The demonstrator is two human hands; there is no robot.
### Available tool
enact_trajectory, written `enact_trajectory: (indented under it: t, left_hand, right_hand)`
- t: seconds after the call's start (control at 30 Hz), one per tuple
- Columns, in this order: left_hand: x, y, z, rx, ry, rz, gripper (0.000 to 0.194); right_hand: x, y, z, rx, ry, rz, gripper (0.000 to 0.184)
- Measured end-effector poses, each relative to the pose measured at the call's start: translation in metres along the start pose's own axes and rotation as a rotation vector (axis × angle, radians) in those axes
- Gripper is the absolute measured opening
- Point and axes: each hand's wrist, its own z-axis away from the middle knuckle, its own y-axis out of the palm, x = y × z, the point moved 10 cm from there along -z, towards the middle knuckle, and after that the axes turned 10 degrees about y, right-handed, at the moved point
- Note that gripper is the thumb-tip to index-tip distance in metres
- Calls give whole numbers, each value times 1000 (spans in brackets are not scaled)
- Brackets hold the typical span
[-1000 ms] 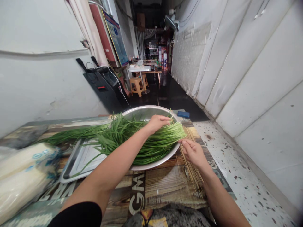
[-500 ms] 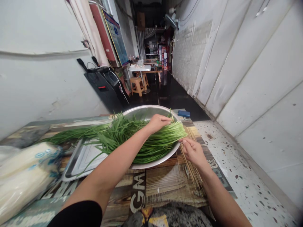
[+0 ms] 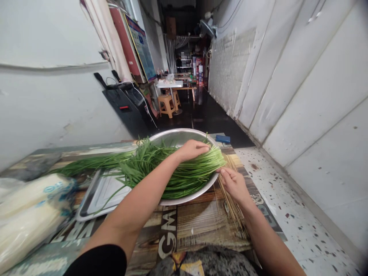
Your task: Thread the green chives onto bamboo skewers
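A large heap of garlic chives (image 3: 184, 180) lies in a round metal basin (image 3: 198, 196), leafy tips to the left and pale cut ends bunched at the right rim. My left hand (image 3: 193, 149) reaches over the heap, its fingers closed on the pale stems near their ends. At the right rim my right hand (image 3: 233, 184) makes a pinch against the lowest stem ends; what sits between thumb and forefinger is too small to make out. Thin bamboo skewers (image 3: 234, 214) lie on the table under and beside that hand.
Left of the basin is a metal tray (image 3: 89, 203), with more chives (image 3: 92, 163) behind it. A plastic-wrapped white pack (image 3: 31, 214) fills the table's left side. A small blue box (image 3: 223, 138) sits behind the basin, near the right edge of the wood-patterned table (image 3: 201, 230).
Almost nothing differs. My left fingers have shifted very slightly on the stems, and the pale ends sit a touch further left. My right hand keeps its pinch at the rim.
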Motion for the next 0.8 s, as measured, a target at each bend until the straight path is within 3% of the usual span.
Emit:
enact_trajectory:
  t: [0.07,0.2,0.3,0.4,0.47,0.6,0.7,0.8]
  left_hand:
    - [-4,-3,3,34,-22,26,39]
    - [-12,8,13,304,-37,-36,29]
    - [-23,4,16,337,-3,-56,30]
    - [-37,-9,15,229,55,-66,32]
    - [-40,-12,19,200,57,-57,31]
    - [-15,-18,33,194,-85,-73,34]
    - [6,-30,48,149,-169,-118,52]
    - [2,-44,63,14,-153,-240,80]
  right_hand:
    - [15,-3,6,-57,-111,128,32]
    - [47,1,21,-80,-350,335,28]
    - [58,-3,19,-121,-366,413,24]
    - [68,-6,7,-107,-295,370,23]
    - [75,0,-4,8,-214,205,25]
    - [86,18,-27,173,-11,-36,23]
    - [81,24,-46,184,204,-133,18]
    - [81,29,-59,218,298,-157,24]
